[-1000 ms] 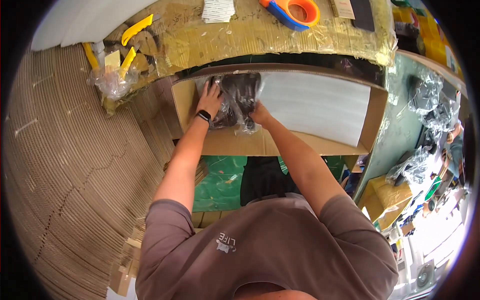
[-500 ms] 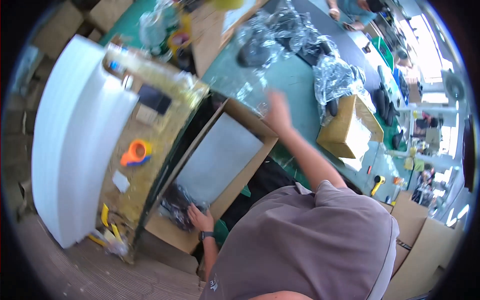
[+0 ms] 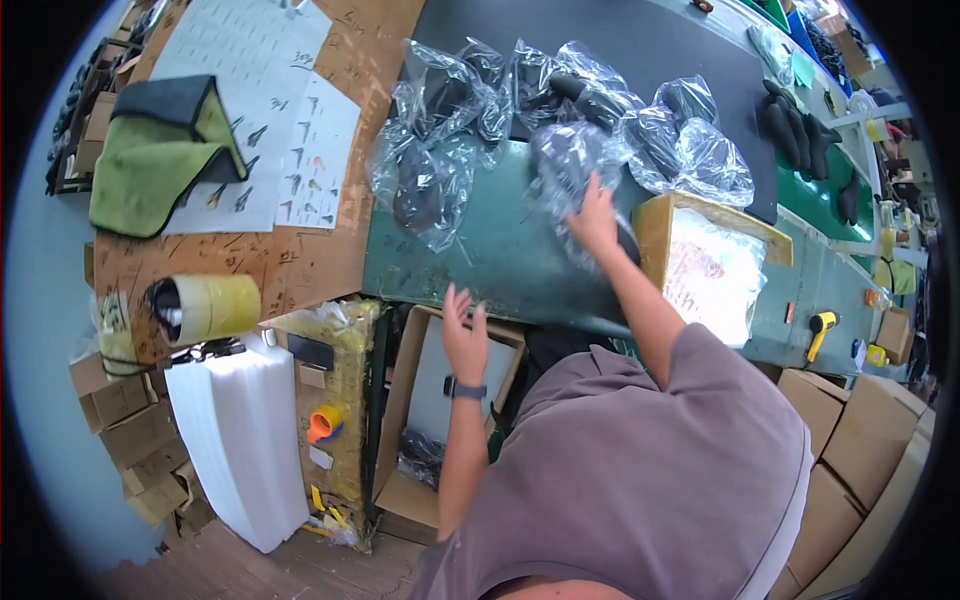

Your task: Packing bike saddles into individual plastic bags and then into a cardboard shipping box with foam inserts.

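My right hand [image 3: 597, 218] is on a clear plastic bag [image 3: 572, 160] with a dark, rounded item inside, its fingers closed at the bag's near side. The bag is smeared by motion, and the item's exact kind is hard to make out. My left hand [image 3: 465, 338] holds nothing, fingers apart, above the far end of an open cardboard box [image 3: 392, 425]. Inside that box a flat pale grey sheet [image 3: 430, 385] covers much of the space, and a bagged dark item [image 3: 421, 456] lies at the near end.
More bagged dark items [image 3: 432, 185] lie across the green table [image 3: 480, 265]. At right stands a smaller carton [image 3: 655, 235] holding clear plastic bags. A stack of white foam sheets [image 3: 240, 440] and an orange tape roll [image 3: 324, 424] are at left. Cardboard boxes [image 3: 860, 430] stand at lower right.
My left hand has left the bagged item in the box and risen to the box's far end. My right hand has moved onto a bag on the table. The view has swung.
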{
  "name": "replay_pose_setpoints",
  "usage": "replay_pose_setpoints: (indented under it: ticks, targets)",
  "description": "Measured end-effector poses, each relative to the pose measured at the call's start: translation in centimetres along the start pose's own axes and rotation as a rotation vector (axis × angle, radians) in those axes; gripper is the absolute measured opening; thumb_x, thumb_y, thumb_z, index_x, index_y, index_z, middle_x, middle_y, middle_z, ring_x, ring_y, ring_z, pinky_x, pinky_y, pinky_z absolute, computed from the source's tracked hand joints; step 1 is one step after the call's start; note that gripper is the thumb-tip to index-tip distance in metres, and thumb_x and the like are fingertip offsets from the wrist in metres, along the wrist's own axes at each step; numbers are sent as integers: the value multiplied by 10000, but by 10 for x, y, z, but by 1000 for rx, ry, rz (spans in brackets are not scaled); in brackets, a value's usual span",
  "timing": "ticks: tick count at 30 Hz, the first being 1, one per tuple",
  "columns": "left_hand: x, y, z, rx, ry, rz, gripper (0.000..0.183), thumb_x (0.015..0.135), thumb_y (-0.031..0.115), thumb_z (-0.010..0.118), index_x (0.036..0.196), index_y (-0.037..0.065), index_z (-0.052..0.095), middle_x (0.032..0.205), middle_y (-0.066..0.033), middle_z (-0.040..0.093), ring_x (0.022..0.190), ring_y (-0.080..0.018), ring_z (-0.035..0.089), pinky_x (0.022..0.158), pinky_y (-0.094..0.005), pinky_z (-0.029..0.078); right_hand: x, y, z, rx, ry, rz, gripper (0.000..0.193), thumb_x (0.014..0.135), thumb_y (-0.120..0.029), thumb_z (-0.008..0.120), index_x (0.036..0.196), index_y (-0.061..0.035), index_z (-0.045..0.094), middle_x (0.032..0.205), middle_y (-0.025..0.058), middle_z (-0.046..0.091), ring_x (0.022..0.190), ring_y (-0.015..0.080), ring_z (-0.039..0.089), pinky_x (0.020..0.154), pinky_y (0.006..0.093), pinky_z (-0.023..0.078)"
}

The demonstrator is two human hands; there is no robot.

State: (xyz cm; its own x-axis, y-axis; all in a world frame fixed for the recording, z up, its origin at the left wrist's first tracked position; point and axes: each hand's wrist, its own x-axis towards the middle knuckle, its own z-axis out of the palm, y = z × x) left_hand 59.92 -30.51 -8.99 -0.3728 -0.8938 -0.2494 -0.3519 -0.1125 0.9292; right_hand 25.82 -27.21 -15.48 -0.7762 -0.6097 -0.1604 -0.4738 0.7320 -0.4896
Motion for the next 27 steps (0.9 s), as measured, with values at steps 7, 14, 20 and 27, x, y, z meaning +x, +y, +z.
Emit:
replay_pose_setpoints:
  ticks: [7,14,20,27]
  targets:
    - [73,-60,156,472,206,-327,1241,904,343,909,1768,68,62,1773,-359,210,1563,-502,429,1220,-507,464,-38,8,-8,276,-664,-661,1098,849,-278,879,1722,-23,265,1559,342,493,1362,566,564,1178,551,479]
    - [63,-61,112,638,177,-502,1387,755,213,923,1789,209,-3,1639,-347,437,1238,-560,665,1013,-561,585,-27,60,24,-622,-267,-559,997,905,-62,742,1768,-228,271,1582,265,498,1101,454,694,944,562,604]
    - [8,-98,23,-406,233,-413,918,834,146,788,1656,40,394,1410,-262,681,1222,-402,719,1006,-500,606,-14,27,45,-108,-514,-306,1100,854,-61,777,1777,-140,183,1274,247,657,953,336,755,761,472,658]
    - [-218,-180,-118,-1381,-38,-455,523,981,161,748,1473,38,623,1308,-168,757,1104,-293,763,990,-439,638,-148,-90,-27,703,-1274,207,781,938,-191,831,1627,-70,483,1160,70,729,842,184,705,660,342,605]
